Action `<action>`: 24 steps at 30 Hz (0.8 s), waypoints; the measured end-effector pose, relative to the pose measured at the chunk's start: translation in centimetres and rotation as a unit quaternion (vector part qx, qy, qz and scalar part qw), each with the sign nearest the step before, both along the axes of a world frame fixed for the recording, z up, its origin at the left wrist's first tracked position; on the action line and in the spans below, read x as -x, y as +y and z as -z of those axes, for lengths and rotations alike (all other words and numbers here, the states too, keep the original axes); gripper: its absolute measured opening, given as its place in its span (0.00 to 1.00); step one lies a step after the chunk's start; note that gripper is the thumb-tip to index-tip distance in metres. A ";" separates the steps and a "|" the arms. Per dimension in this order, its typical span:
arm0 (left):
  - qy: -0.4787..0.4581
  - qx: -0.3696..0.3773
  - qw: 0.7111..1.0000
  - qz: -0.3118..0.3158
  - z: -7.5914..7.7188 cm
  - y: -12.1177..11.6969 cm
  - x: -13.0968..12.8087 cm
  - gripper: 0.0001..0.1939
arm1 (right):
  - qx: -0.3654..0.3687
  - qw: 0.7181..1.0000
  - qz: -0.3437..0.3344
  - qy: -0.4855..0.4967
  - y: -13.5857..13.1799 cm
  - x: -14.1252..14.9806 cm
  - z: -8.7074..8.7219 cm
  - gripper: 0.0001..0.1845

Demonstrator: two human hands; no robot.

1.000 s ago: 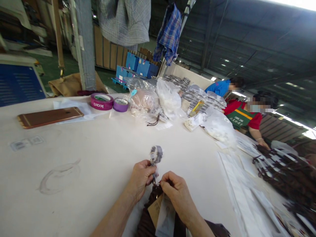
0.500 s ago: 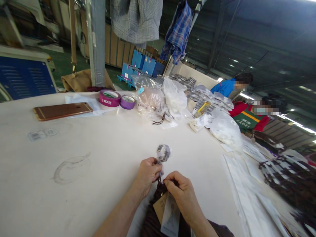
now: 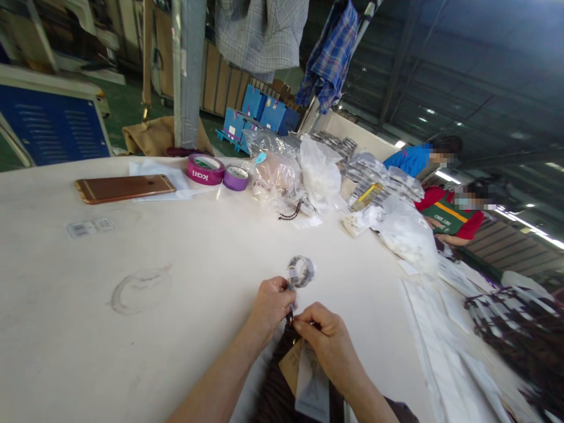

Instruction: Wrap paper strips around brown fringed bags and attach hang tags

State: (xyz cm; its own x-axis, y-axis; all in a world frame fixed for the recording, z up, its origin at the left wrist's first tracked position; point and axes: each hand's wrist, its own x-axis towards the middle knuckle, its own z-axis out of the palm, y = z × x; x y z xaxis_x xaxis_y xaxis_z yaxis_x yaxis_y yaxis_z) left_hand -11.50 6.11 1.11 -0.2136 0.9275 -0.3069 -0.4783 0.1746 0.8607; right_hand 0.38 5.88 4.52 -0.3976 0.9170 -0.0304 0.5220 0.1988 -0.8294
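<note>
A dark brown fabric item (image 3: pixel 275 364), perhaps a bag or garment, lies at the table's near edge, partly hidden by my forearms. From its top runs a short dark strap, ending in a pale ring-shaped piece (image 3: pixel 301 271) that looks wrapped in clear plastic. My left hand (image 3: pixel 273 305) is closed on this strap just below the ring. Beside it, my right hand (image 3: pixel 324 329) pinches the strap's lower end where it meets the fabric. A tan paper tag (image 3: pixel 289 367) and a white hang tag (image 3: pixel 312 385) hang under my right hand.
Rolls of purple tape (image 3: pixel 205 170) and a phone (image 3: pixel 126 188) lie toward the back left. Clear plastic bags (image 3: pixel 319 173) are heaped at the back. White flat pieces (image 3: pixel 429 341) and dark striped bundles (image 3: pixel 515 329) cover the right side. Two people work beyond.
The view has shifted slightly, so the background sits further right. Both hands keep their hold on the strap, and the ring has turned a little, showing its opening more.
</note>
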 end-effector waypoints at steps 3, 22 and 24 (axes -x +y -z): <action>0.022 -0.006 1.000 0.000 0.2 0.0 0.0 0.04 | -0.007 1.000 0.003 -0.028 0.0 0.1 0.1 0.08; 0.250 -0.052 0.961 0.106 0.0 -0.4 1.8 0.03 | -0.004 0.986 0.074 -0.148 -1.4 2.8 0.8 0.06; 0.286 -0.046 0.952 0.103 -0.2 -0.7 2.1 0.05 | 0.009 0.986 0.079 -0.144 -1.3 2.7 1.1 0.06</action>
